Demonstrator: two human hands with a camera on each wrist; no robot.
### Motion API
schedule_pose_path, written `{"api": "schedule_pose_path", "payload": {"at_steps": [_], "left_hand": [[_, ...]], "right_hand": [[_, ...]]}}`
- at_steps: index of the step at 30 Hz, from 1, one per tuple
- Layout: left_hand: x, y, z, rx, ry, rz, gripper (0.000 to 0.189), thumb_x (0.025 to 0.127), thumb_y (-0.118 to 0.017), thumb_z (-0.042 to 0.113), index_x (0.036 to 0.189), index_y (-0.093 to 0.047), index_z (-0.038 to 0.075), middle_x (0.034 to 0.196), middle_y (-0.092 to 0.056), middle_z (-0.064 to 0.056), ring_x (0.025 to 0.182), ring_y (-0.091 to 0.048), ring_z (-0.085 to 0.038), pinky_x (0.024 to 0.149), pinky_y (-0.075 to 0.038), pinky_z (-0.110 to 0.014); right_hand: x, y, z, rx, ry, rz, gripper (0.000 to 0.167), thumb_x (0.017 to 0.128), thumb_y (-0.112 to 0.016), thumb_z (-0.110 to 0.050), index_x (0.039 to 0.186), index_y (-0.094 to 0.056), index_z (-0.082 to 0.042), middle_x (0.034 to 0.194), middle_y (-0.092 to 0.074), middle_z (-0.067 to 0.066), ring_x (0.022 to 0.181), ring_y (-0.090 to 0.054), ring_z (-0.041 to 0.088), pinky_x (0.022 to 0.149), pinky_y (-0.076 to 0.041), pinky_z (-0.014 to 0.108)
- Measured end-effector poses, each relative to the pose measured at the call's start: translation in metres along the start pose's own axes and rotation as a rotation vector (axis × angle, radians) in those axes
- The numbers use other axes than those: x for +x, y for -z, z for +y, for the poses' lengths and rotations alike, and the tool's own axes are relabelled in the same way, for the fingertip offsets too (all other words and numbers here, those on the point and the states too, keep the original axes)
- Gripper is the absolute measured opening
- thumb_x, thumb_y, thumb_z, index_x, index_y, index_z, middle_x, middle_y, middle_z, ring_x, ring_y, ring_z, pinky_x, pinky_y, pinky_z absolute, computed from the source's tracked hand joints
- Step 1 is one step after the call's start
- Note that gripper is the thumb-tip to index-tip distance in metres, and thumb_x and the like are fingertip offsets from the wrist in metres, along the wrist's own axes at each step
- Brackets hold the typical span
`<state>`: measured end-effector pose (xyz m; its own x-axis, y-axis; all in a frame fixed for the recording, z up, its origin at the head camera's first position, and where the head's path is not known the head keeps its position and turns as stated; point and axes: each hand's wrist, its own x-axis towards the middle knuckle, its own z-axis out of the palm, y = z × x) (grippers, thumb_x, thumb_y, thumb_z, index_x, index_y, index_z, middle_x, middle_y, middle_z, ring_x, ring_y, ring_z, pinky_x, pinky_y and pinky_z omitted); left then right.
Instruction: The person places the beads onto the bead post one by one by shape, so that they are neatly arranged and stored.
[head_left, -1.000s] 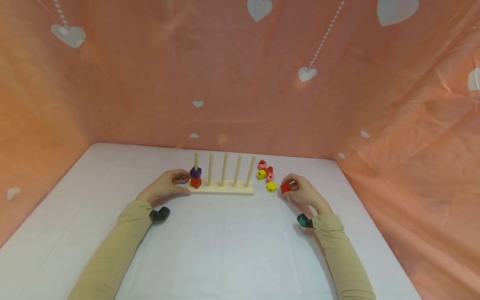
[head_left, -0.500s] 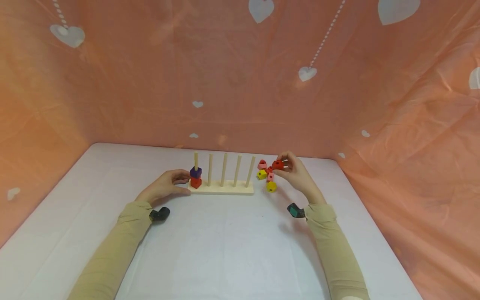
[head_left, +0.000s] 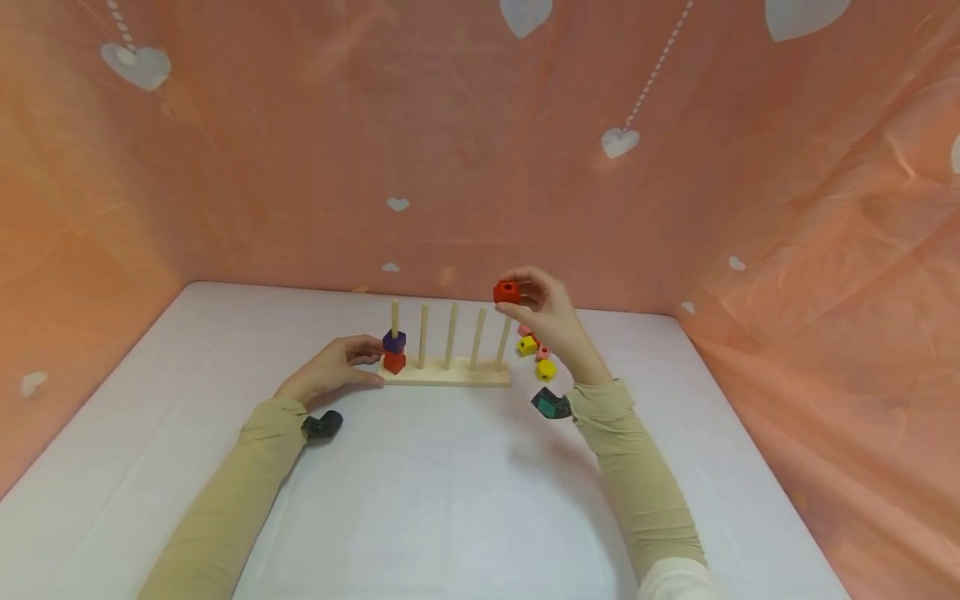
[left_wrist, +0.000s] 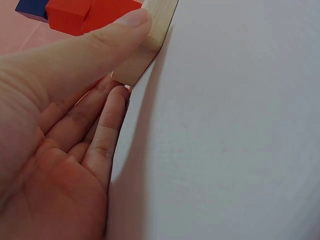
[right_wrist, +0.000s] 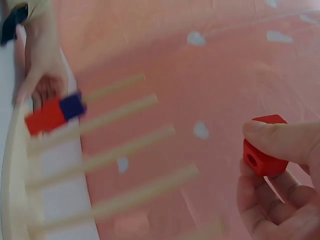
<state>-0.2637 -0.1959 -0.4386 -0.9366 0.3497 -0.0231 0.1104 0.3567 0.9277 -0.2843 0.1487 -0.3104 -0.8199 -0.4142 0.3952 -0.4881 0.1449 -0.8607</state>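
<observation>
A wooden peg board [head_left: 450, 377] with several upright pegs stands toward the back of the table. Red [head_left: 394, 362] and purple [head_left: 393, 341] beads are stacked on its leftmost peg. My left hand [head_left: 335, 367] holds the board's left end; in the left wrist view the thumb [left_wrist: 100, 47] lies on the wood and the fingers sit at its end. My right hand [head_left: 551, 317] is raised above the board's right end, pinching a red faceted bead [head_left: 507, 292] between thumb and fingers. The bead's hole [right_wrist: 251, 160] shows in the right wrist view. The rightmost peg is partly hidden behind this hand.
Loose beads lie right of the board: yellow ones [head_left: 546, 371], a pink one [head_left: 543, 352] and others partly covered by the right hand. A white cloth [head_left: 442, 492] covers the table. Orange-pink curtains [head_left: 450, 167] with white hearts enclose its back and sides.
My right hand has lifted the red bead from beside the loose beads and carried it up and left, over the board's right end. The left hand has stayed at the board's left end.
</observation>
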Motion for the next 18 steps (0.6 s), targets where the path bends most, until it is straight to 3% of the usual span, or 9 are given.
{"api": "schedule_pose_path", "payload": {"at_steps": [9,15,18], "left_hand": [[-0.001,0.001,0.0,0.008,-0.002,0.004,0.063,0.076,-0.082,0.013,0.129,-0.051,-0.002,0.13,-0.053,-0.018,0.122,-0.049,-0.034,0.105,-0.036,-0.045],[-0.001,0.001,0.0,-0.029,0.07,0.014,0.068,0.074,-0.084,0.019,0.131,-0.051,0.004,0.134,-0.052,-0.015,0.125,-0.046,-0.032,0.107,-0.034,-0.047],[-0.001,0.0,-0.001,-0.027,0.07,0.008,0.066,0.074,-0.084,0.018,0.13,-0.052,0.005,0.133,-0.053,-0.014,0.124,-0.047,-0.032,0.107,-0.034,-0.048]], "right_hand": [[0.008,-0.055,-0.041,0.059,0.11,-0.021,0.034,0.082,-0.068,0.01,0.115,-0.059,0.009,0.11,-0.062,0.022,0.097,-0.06,0.026,0.091,-0.049,0.045],[0.017,-0.084,-0.038,0.003,0.173,0.006,0.031,0.083,-0.068,0.009,0.114,-0.061,0.009,0.108,-0.062,0.023,0.095,-0.062,0.03,0.088,-0.051,0.04],[0.019,-0.093,-0.032,-0.046,0.195,0.014,0.03,0.084,-0.068,0.008,0.113,-0.062,0.009,0.105,-0.064,0.023,0.094,-0.063,0.032,0.087,-0.051,0.04]]}}
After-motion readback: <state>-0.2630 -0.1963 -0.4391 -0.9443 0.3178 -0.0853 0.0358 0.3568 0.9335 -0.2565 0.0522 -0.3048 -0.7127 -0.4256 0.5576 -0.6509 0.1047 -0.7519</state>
